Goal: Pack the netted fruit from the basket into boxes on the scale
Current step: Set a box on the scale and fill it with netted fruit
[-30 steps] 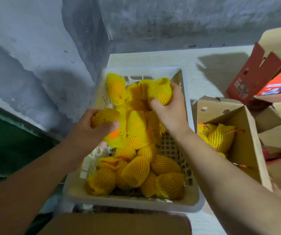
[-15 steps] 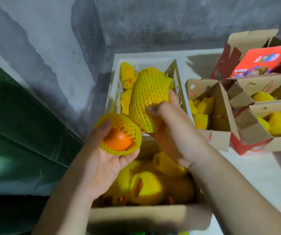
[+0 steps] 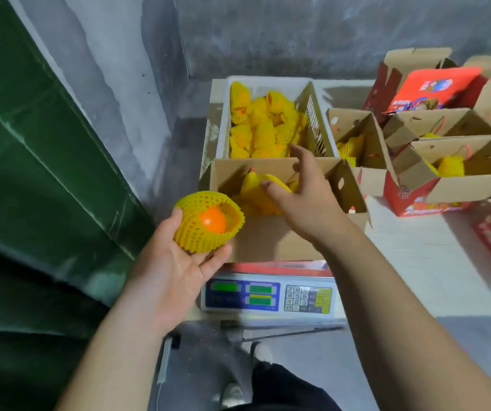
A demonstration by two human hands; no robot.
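Left hand point(image 3: 176, 271) grip cupping netted orange point(image 3: 207, 222), right hand point(image 3: 303, 200) grip wide, fingers spread over cardboard box point(image 3: 271, 241) on scale point(image 3: 268, 296), basket point(image 3: 312, 114) at 12 o'clock

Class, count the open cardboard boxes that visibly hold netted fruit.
3: the box on the scale, the box right of the basket, and the red-sided box further right. Others may be hidden.

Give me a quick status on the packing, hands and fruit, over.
Left hand holds a netted fruit beside the box on the scale. Right hand open over that box, holding nothing. Basket behind still holds fruit. Nothing in the way.
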